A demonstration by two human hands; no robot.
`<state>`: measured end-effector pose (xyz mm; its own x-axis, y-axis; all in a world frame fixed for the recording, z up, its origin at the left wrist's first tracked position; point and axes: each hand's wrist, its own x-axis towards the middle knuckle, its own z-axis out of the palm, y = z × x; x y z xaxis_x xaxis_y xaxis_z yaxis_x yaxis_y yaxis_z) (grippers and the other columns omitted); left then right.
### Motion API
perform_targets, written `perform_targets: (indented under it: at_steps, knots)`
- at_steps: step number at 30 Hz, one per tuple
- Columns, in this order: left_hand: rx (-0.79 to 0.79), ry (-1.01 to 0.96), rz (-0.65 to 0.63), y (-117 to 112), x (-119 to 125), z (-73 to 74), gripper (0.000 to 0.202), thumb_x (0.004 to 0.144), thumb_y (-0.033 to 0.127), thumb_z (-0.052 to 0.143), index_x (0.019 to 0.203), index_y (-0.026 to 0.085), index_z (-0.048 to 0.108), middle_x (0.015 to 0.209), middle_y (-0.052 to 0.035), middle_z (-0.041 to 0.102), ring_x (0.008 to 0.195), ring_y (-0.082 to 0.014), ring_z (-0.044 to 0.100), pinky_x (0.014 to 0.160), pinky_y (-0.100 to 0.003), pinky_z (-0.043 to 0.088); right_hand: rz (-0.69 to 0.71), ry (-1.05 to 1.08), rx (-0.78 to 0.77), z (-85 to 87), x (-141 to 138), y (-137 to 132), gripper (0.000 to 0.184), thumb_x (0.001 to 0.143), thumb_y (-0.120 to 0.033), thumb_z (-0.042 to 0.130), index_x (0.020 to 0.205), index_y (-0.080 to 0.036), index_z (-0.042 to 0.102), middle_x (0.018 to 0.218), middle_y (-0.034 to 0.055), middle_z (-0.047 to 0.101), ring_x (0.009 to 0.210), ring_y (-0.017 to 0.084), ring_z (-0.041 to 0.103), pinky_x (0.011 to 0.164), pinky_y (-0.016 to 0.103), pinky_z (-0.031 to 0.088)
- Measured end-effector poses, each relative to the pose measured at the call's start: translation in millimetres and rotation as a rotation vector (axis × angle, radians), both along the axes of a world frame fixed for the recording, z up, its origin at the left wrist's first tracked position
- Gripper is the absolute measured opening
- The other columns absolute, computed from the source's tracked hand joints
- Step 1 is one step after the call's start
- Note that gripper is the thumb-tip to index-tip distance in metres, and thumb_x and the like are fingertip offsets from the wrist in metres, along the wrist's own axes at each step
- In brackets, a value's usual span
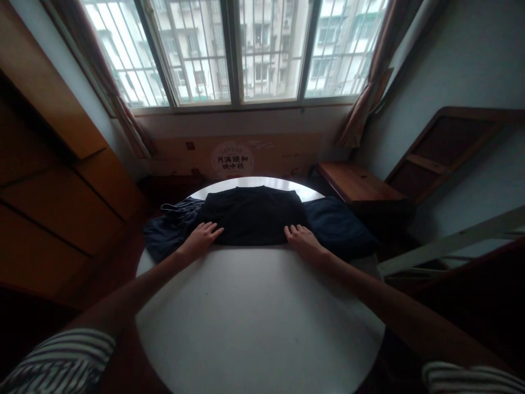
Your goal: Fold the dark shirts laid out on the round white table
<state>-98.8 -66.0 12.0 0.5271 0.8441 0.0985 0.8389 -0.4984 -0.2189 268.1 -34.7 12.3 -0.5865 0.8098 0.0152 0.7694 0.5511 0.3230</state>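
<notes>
A dark folded garment (252,216) lies flat on the far half of a round white table (254,323). My left hand (200,239) rests on its near edge with the fingers spread, and my right hand (302,242) does the same further right. Neither hand grips the cloth. A crumpled navy garment with a loop of strap (172,232) lies against its left side. A smoother folded navy garment (338,227) lies against its right side.
The table's near half lies bare in front of my arms. Behind it, a printed cardboard box (233,158) stands below a barred window (233,49). A wooden bench (359,183) stands to the right, with wooden cabinets (53,191) to the left.
</notes>
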Motion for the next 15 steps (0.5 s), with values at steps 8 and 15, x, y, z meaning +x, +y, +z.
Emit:
perform_targets:
  at_steps: [8, 15]
  knots:
    - [0.052, -0.032, 0.018, -59, -3, -1.5, 0.06, 0.078, -0.012, 0.043, 0.127, 0.016, 0.064, 0.127, -0.0157, 0.065, 0.117, -0.0257, 0.063, 0.1, -0.04, 0.052, 0.07, -0.014, 0.044, -2.7, 13, -54, 0.04, 0.086, -0.001, 0.047, 0.121, -0.008, 0.063, 0.103, 0.0181, 0.07, 0.091, 0.027, 0.067, 0.077, 0.033, 0.054]
    - [-0.004, -0.129, -0.057, -212, -22, -29.8, 0.066, 0.084, -0.005, 0.039, 0.143, 0.021, 0.052, 0.139, -0.0114, 0.058, 0.124, -0.0258, 0.059, 0.101, -0.041, 0.053, 0.255, 0.16, 0.253, -45.7, 65, -177, 0.057, 0.071, 0.004, 0.049, 0.123, -0.016, 0.065, 0.112, 0.0125, 0.072, 0.098, 0.028, 0.069, 0.081, 0.039, 0.061]
